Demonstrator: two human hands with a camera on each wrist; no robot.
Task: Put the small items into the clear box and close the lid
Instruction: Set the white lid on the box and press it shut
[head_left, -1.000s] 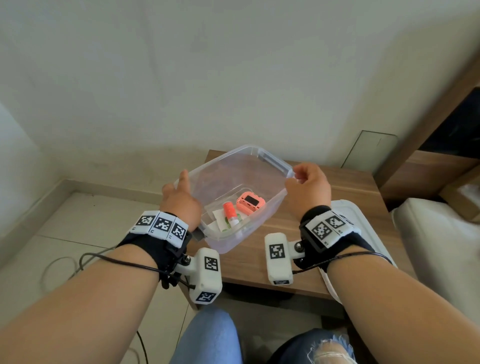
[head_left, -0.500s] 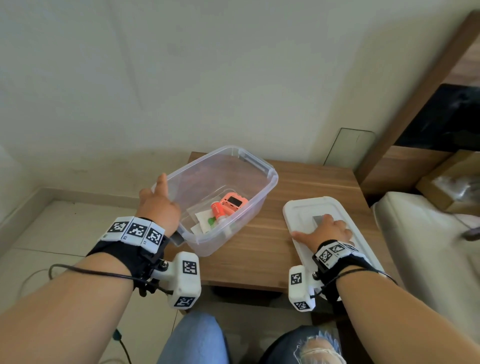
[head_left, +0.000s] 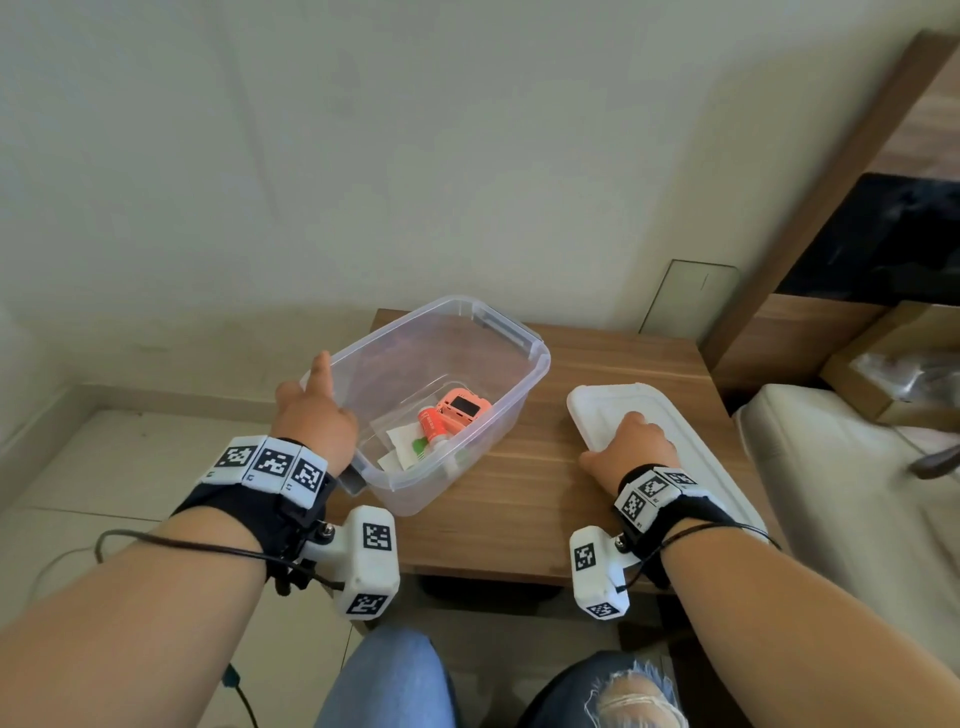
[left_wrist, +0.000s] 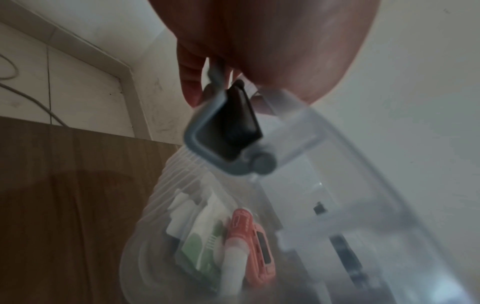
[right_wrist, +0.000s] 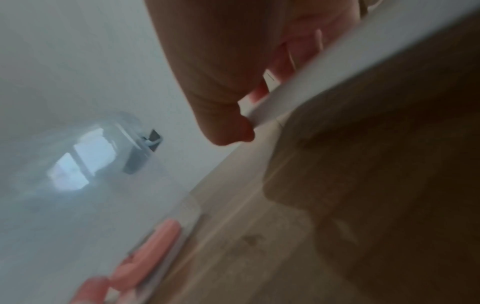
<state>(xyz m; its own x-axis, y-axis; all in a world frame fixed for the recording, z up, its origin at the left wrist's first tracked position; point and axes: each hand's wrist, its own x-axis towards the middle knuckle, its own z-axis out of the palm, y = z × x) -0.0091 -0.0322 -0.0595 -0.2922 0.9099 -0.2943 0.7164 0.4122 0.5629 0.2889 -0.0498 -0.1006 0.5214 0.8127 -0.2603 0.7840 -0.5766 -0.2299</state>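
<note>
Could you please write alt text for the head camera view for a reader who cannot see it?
A person's right hand grips a white plastic lid on a wooden table, while the left hand steadies an open clear plastic box holding small orange and white items.

Clear box (head_left: 511, 410) showing glossy see-through plastic; lid (head_left: 675, 421) under right hand (head_left: 631, 449) looking matt white plastic; table (head_left: 524, 499) showing smooth wood grain; wrist straps (head_left: 244, 506) appearing black cloth.
</note>
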